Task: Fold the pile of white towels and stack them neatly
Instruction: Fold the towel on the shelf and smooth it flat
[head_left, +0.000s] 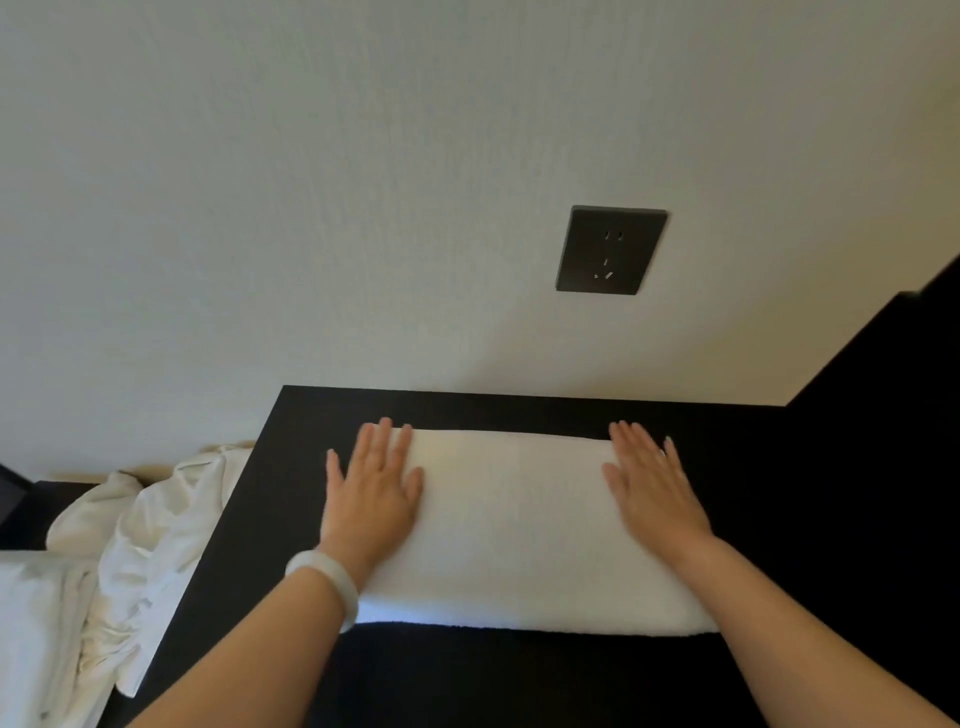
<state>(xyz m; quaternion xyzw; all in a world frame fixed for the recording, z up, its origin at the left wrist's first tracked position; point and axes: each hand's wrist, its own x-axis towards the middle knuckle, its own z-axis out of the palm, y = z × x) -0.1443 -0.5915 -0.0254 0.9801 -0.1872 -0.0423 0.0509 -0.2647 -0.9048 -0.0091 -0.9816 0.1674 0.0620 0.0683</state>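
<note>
Hands, I see, are both spread flat: left hand (371, 486) and right hand (652, 483) press the ends of the folded white towel (514, 525) (it lies on the black table (753, 467)); crumpled towels (150, 525) lie at left.

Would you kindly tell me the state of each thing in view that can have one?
folded towel: folded into a flat rectangle, lying on the dark table.
left hand: open, pressed flat on the towel's left end.
right hand: open, pressed flat on the towel's right end.
pile of white towels: crumpled, unfolded, left of the table.
wall socket: nothing plugged in.
</note>
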